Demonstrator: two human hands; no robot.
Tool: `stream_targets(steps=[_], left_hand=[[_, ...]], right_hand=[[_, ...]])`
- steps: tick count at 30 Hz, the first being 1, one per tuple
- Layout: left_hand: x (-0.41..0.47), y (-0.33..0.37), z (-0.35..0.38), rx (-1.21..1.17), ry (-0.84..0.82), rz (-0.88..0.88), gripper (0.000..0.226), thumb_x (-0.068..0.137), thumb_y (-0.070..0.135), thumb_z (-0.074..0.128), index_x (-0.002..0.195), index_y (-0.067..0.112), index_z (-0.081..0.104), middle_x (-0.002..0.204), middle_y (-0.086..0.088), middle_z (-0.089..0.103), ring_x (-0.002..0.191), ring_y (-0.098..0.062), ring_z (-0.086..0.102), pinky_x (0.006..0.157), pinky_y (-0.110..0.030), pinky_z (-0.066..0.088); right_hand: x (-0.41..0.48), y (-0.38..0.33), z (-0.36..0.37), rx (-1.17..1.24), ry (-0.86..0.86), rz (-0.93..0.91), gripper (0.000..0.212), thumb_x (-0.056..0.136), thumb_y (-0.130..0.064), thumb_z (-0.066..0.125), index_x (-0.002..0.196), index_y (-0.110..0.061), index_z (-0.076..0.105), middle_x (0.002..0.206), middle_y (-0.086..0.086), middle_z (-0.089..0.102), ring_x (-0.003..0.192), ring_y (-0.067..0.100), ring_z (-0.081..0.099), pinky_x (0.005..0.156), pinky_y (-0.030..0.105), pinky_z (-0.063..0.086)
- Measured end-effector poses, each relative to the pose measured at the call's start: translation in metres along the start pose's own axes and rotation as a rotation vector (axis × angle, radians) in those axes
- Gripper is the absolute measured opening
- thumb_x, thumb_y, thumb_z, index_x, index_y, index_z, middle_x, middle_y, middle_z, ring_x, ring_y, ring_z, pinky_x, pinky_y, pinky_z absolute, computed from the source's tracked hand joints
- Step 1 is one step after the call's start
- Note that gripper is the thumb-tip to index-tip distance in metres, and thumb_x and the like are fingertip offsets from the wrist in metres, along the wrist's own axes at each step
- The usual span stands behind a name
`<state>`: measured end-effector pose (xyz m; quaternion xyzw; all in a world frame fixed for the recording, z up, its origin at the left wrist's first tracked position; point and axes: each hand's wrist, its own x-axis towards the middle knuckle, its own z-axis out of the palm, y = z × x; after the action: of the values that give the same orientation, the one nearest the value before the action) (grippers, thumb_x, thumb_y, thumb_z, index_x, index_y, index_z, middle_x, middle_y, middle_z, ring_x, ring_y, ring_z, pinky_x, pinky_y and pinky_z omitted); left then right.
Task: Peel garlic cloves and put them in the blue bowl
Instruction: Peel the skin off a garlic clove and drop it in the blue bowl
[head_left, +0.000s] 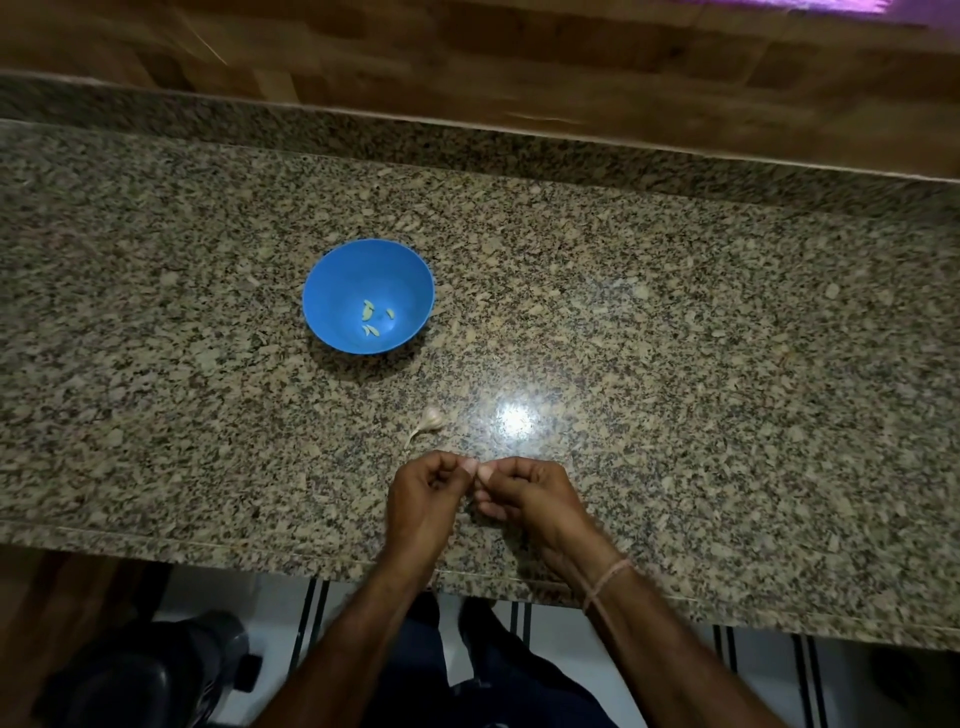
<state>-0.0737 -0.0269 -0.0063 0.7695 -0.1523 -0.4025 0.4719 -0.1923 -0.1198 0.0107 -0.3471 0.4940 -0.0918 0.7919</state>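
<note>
A speckled brown and grey granite countertop (675, 322) fills most of the frame, seen from above, with a bright glare spot just below the centre. A wooden wall (519, 57) runs across the top. Along the bottom edge, a white floor with dark stripes (571, 629) shows beneath the counter's front lip, and a dark rounded object (145, 670) sits at the lower left.

Two bare forearms rise from the bottom centre. The left hand (423, 499) and right hand (527, 493) meet just below the centre, over the counter's front part. The fingers of both are curled inward and the thumb tips are pressed close together. I cannot tell what, if anything, is pinched between them.

The blue bowl (332, 270) stands left of centre, well apart from the hands. A partly broken garlic bulb (428, 422) lies on the counter between the bowl and the hands, near the left hand. A few pale peeled cloves (370, 317) lie in the bowl's bottom. A thin thread band (605, 579) circles the right wrist.
</note>
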Motion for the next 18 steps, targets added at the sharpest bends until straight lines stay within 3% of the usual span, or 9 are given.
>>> stream_targets(steps=[3,7,10,12,14,15,18], left_hand=[[-0.002,0.003,0.002,0.056,0.041,0.02,0.02,0.097,0.034,0.07,0.082,0.022,0.076,0.077,0.004,0.076,0.076,-0.017,0.074,0.075,-0.045,0.062],[-0.002,0.01,-0.001,-0.087,-0.029,-0.132,0.028,0.098,0.03,0.071,0.076,0.013,0.077,0.073,-0.006,0.077,0.07,-0.02,0.074,0.075,-0.041,0.061],[-0.002,0.021,-0.004,-0.202,-0.092,-0.293,0.03,0.099,0.023,0.069,0.072,0.009,0.072,0.058,0.001,0.068,0.045,-0.004,0.055,0.049,-0.02,0.044],[-0.001,0.023,-0.006,-0.202,-0.101,-0.334,0.028,0.098,0.025,0.07,0.075,0.01,0.071,0.058,0.003,0.066,0.043,-0.004,0.049,0.041,-0.02,0.038],[-0.001,0.019,-0.006,-0.158,-0.036,-0.204,0.023,0.097,0.026,0.072,0.079,0.013,0.075,0.07,-0.002,0.074,0.06,-0.013,0.067,0.06,-0.033,0.058],[-0.001,0.016,-0.007,-0.019,0.022,-0.07,0.019,0.096,0.027,0.072,0.081,0.017,0.075,0.075,0.001,0.075,0.069,-0.016,0.071,0.068,-0.039,0.061],[-0.006,0.014,-0.007,0.397,0.205,0.253,0.011,0.094,0.03,0.072,0.084,0.028,0.069,0.081,0.011,0.07,0.076,-0.008,0.066,0.064,-0.032,0.053]], right_hand=[[-0.001,0.001,0.002,-0.032,0.018,-0.018,0.017,0.093,-0.012,0.076,0.096,0.004,0.074,0.081,0.014,0.074,0.072,0.018,0.071,0.069,0.028,0.063],[-0.004,0.001,0.004,-0.222,0.053,-0.18,0.02,0.091,-0.017,0.079,0.094,0.002,0.074,0.083,0.021,0.076,0.07,0.026,0.07,0.076,0.046,0.062],[-0.004,-0.001,0.003,-0.403,0.088,-0.374,0.016,0.09,-0.02,0.081,0.089,-0.005,0.076,0.08,0.011,0.078,0.074,0.025,0.075,0.073,0.038,0.064],[-0.004,-0.002,0.003,-0.474,0.094,-0.434,0.014,0.091,-0.021,0.08,0.087,-0.008,0.076,0.079,0.006,0.078,0.075,0.023,0.076,0.072,0.035,0.064],[-0.004,-0.005,0.006,-0.383,0.07,-0.345,0.014,0.093,-0.016,0.078,0.088,-0.003,0.075,0.079,0.01,0.078,0.072,0.024,0.073,0.067,0.031,0.063],[-0.004,-0.006,0.008,-0.244,0.049,-0.216,0.015,0.093,-0.013,0.076,0.089,0.002,0.073,0.079,0.014,0.077,0.07,0.023,0.072,0.064,0.029,0.062],[-0.007,-0.014,0.016,0.22,-0.027,0.214,0.011,0.095,-0.005,0.071,0.095,0.006,0.07,0.077,0.013,0.073,0.064,0.017,0.07,0.059,0.024,0.061]])
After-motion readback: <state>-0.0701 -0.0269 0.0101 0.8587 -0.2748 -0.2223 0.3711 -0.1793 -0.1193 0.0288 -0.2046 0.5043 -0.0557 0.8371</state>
